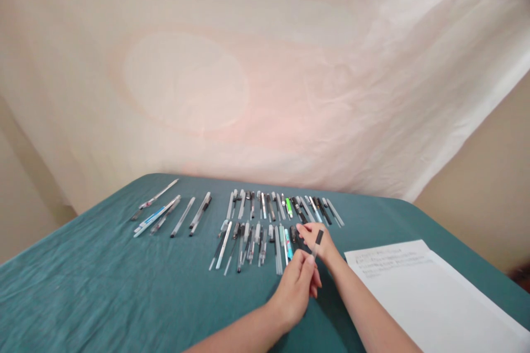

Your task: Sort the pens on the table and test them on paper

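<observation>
My left hand is closed, pinching a clear-barrelled pen with a black end that points up and away. Just beyond it, my right hand reaches to the right end of the nearer row of pens, with its fingers drawn together at the tips. Whatever may be between those fingertips is too small to make out. Close to them lies a dark-capped pen, and beside that a turquoise pen. The left hand partly hides the table under the held pen.
Behind is a farther row of pens with a bright green pen. Several loose pens, among them a blue and white pen, lie at left. A sheet of paper with handwriting rests at right on the green tablecloth. A pale cloth hangs behind.
</observation>
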The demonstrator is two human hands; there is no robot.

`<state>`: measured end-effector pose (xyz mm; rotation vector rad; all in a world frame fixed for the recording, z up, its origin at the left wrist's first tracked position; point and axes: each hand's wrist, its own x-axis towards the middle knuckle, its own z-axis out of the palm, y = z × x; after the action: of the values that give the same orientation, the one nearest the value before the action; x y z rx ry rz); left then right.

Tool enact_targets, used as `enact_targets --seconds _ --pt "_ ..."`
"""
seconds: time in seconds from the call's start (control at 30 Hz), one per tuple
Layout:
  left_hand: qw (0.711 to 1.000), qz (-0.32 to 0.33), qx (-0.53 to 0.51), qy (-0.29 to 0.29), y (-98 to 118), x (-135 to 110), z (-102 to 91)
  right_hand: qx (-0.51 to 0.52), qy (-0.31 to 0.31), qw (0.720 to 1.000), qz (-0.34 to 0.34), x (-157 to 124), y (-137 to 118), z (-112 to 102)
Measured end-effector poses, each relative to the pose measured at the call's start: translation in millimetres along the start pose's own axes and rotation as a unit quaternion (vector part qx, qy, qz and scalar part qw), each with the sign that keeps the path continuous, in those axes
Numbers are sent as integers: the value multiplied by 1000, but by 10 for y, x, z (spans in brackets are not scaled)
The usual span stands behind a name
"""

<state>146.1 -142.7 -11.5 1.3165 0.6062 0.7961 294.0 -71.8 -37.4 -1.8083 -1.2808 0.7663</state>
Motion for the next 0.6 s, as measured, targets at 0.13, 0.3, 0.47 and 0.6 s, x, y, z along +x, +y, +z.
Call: enact_targets --seconds 0.13,0.3,0.47,0.6 --pt "998 -11 -38 38 -27 51 -4 40 -27 999 12 -41 -114 -143" --pt "992 4 -69 102 -64 100 -20 144 -96 985 11 -199 -407 -427" --pt "995 10 -43 84 -59 93 -21 172 -144 974 -34 -357 -653 -468" --pt "994 37 -12 99 -11 54 -22 172 -95 980 -37 -320 -638 -465"
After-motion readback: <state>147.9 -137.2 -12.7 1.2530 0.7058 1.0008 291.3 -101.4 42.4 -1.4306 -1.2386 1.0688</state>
